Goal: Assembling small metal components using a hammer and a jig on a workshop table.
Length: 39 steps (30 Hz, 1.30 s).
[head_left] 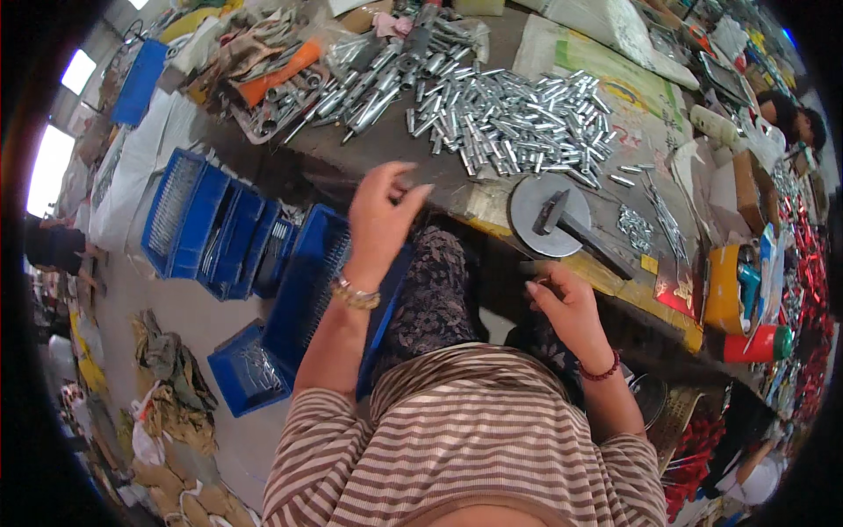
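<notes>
One view only, from a camera on the person's head, looking steeply down over the striped shirt (474,439) and lap; the left hand (379,220) and right hand (566,303) rise from the lower edge, close to the lens; the workbench (492,189) with its heap of metal tubes (518,119) lies just beyond, farther off; blue crates (219,228) stand on the floor at left; the fisheye bends edges and leaves black corners; there is no second view to share anything with.

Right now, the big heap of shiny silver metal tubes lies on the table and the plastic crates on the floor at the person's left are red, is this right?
Not quite. The head view shows the plastic crates are blue, not red. The heap of shiny silver metal tubes does lie on the table.
</notes>
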### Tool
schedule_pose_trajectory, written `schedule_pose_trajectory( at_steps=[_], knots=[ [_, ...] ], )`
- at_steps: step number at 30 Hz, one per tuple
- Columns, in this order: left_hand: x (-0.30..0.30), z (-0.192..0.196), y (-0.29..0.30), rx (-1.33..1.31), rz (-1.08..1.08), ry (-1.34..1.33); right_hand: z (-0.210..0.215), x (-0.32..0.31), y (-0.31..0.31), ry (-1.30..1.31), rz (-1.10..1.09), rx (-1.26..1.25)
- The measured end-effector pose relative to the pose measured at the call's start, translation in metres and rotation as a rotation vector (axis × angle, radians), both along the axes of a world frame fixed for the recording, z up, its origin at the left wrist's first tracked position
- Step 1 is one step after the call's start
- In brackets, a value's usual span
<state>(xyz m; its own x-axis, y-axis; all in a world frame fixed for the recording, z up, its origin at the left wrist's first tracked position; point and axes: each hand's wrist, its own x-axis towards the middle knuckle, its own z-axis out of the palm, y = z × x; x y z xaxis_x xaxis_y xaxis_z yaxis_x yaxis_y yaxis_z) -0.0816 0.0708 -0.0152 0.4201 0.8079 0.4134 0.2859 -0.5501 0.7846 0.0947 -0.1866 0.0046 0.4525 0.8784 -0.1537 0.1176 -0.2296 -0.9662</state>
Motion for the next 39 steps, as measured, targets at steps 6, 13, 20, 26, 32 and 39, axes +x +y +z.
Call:
schedule_pose_trajectory(
  at_steps=[6,13,20,26,32,39],
  knots=[
    [0.076,0.016,0.0,0.149,0.017,0.363,-0.003,0.018,-0.026,-0.149,-0.065,-0.015],
    [0.063,0.012,0.02,-0.045,-0.019,0.356,0.025,0.062,-0.062,-0.318,-0.247,0.059],
    [0.042,0.021,0.008,-0.419,-0.263,0.06,0.009,0.162,-0.065,-1.068,-0.539,-0.127],
    [0.069,0.045,-0.045,-0.467,-0.513,0.159,-0.006,0.204,-0.05,-1.238,-0.468,-0.417],
    [0.08,0.044,-0.051,-0.246,-0.732,0.314,0.01,0.203,-0.055,-1.126,-0.301,-0.419],
    [0.084,0.047,-0.061,-0.028,-0.674,0.308,0.012,0.19,-0.049,-1.198,-0.201,-0.254]
  ],
)
